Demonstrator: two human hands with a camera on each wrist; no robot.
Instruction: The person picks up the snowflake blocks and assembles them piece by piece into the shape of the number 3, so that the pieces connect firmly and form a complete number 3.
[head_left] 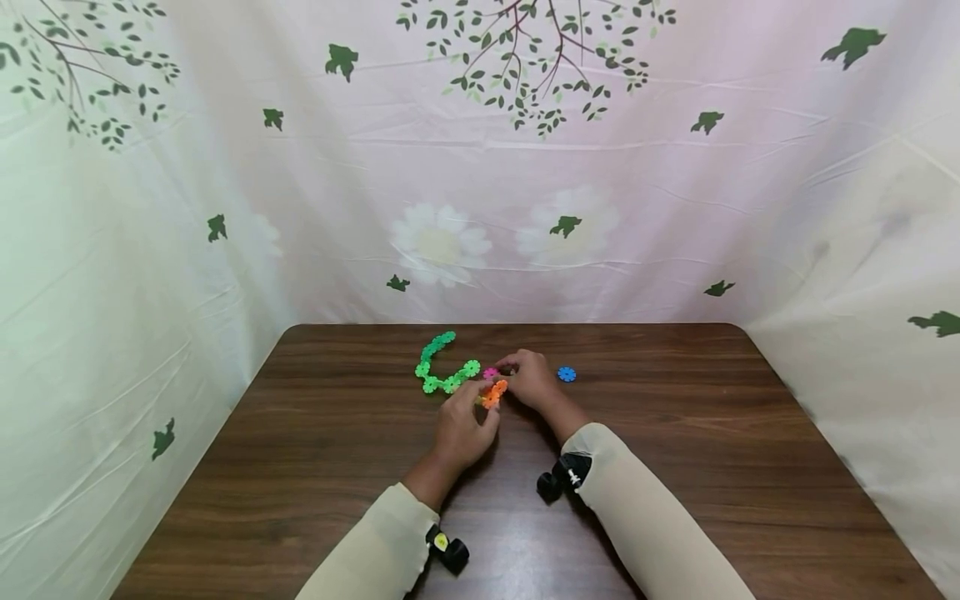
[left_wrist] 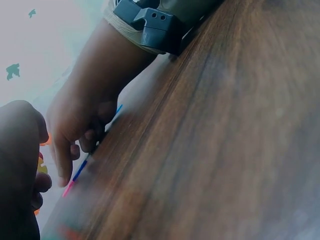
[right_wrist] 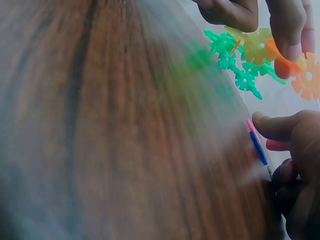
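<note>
Progress of a chain of notched plastic discs on a brown tabletop (head_left: 675, 433). Done: green discs (head_left: 451, 384) linked in a curve just left of centre, nearer the back edge than the front; the right wrist view shows yellow discs (right_wrist: 258, 46) and orange discs (right_wrist: 307, 76) apparently carrying the run onward, though the left hand (head_left: 463, 427) hides some joins from above. This hand pinches the chain's orange end between thumb and fingers. Left over: a pink disc (head_left: 490, 373), a blue disc (right_wrist: 258, 148) just beside it, and a farther blue disc (head_left: 567, 374) toward the right edge, all seemingly unlinked. The right hand (head_left: 534, 382) is bent down by the pink disc; whether its fingers grip anything cannot be told.
</note>
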